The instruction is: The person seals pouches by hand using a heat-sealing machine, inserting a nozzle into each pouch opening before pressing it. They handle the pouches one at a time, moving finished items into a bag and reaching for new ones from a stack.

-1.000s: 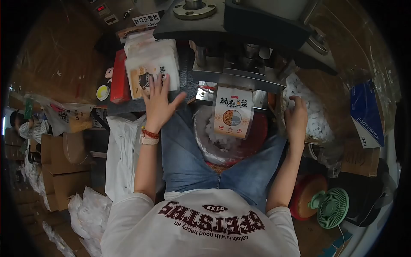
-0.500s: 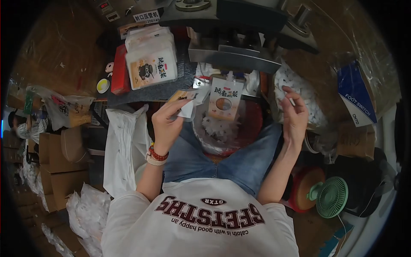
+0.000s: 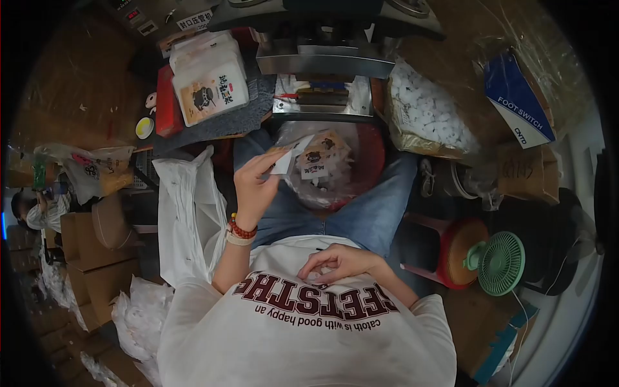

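My left hand (image 3: 256, 179) pinches a printed spout pouch (image 3: 288, 157), held tilted at the left side of the red tub (image 3: 373, 158). Another orange-and-white pouch (image 3: 324, 155) lies over the clear bag lining that tub, its print upside down. Close against the shirt, my right hand (image 3: 340, 263) has its fingers curled together; a small whitish bit (image 3: 317, 277) shows at the fingertips, and I cannot tell what it is. Just beyond the tub sits the metal jaw (image 3: 322, 98) of a pressing machine, with no pouch hanging from it.
A stack of printed pouches (image 3: 209, 90) rests on a grey mat (image 3: 258, 97) at the left, beside a red box (image 3: 167, 103). A bag of white spout pieces (image 3: 429, 106) stands right of the machine. Lower right are a green fan (image 3: 501, 263) and a cardboard box (image 3: 529, 173).
My right hand has come down from beside the white pieces to the shirt. The pouch that hung at the machine is now in the tub. The whole view has shifted slightly.
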Demonstrator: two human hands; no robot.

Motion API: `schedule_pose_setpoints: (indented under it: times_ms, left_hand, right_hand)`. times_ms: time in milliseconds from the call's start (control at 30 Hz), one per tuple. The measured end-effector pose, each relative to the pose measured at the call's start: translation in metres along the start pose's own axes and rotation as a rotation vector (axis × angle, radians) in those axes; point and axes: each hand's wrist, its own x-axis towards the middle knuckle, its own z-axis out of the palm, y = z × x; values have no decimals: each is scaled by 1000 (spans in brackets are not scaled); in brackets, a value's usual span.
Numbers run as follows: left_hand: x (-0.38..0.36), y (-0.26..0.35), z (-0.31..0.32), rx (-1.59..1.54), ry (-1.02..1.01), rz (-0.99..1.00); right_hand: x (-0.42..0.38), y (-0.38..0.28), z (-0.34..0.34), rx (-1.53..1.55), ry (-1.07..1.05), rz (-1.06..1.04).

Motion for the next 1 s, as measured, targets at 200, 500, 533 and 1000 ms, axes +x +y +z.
schedule_pose_setpoints:
  times_ms: [200,500,533,1000]
  left_hand:
    - [7,13,7,2,14,39]
    - [30,32,-3,615,11,445]
    - [32,30,-6,559,-41,465]
    - [84,-19,62,-800,-307,-717]
  right_hand:
    - [2,-59,-20,57,800,-319]
    - [35,-116,-69,-1594,1040,-429]
    - [34,-120,-69,-1581,939,-429]
    - [-22,-145,-125,-1111,1656,-178]
